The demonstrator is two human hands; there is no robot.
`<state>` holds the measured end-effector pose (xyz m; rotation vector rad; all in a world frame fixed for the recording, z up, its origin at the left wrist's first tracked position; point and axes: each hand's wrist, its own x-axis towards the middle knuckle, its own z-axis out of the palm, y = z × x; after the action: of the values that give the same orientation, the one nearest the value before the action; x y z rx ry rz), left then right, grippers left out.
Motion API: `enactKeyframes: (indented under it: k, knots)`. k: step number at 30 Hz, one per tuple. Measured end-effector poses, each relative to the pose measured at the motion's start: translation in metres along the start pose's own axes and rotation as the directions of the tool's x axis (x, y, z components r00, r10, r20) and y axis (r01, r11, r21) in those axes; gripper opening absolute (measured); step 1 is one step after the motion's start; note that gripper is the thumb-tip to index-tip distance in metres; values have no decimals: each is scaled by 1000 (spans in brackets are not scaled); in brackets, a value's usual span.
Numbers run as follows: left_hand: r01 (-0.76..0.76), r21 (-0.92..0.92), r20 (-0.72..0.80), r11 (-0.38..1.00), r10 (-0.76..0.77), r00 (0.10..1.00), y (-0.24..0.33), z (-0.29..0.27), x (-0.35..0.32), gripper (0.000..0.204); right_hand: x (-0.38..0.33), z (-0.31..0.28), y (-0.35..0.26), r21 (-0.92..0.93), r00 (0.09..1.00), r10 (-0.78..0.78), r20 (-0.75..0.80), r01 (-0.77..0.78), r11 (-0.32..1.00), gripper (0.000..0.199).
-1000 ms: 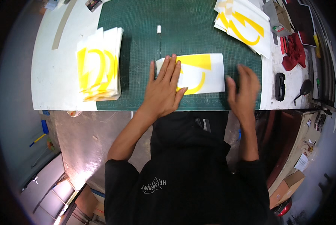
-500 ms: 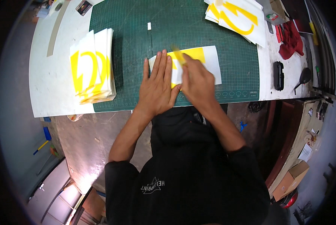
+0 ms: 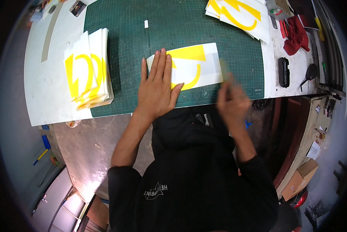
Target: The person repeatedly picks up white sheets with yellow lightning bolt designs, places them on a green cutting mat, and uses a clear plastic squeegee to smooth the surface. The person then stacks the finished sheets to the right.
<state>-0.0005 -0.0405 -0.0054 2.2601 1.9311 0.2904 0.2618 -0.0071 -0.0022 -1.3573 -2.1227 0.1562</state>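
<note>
My left hand (image 3: 156, 87) lies flat, fingers spread, on the left part of a white sheet (image 3: 192, 65) with yellow shapes, pressing it to a green cutting mat (image 3: 131, 50). The thumb rests on the sheet's lower part. Smeared by motion, my right hand (image 3: 233, 98) is just off the sheet's right end, fingers curled round a squeegee (image 3: 224, 69). This is a flat, yellowish blur rising from the fingers beside the sheet's right edge.
A stack of similar yellow-and-white sheets (image 3: 88, 69) lies on the left; another stack (image 3: 239, 17) is at the far right. Right of the mat are a red cloth (image 3: 296, 36), a black case (image 3: 284, 72) and a black spoon-shaped thing (image 3: 311, 71). A small white piece (image 3: 146, 24) lies on the mat.
My right hand has swept from the middle of the sheet to beyond its right end, taking the squeegee along and uncovering the yellow curve. My left hand stays pressed on the sheet.
</note>
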Motion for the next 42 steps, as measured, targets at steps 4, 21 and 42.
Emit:
enactKeyframes:
  k: [4,21,42]
  knots:
    - [102,42,-111,994,-97,989,10,7,3,82,15,-34,15,161,943,331,-28,-323,933,37]
    - [-58,-612,64,789,123,990,-46,-17,85,67,76,43,-23,162,766,-585,267,562,811,27]
    - [-123,-183,-147,975,96,984,-10,-6,37,65,2,-15,-6,205,862,-460,213,421,884,37]
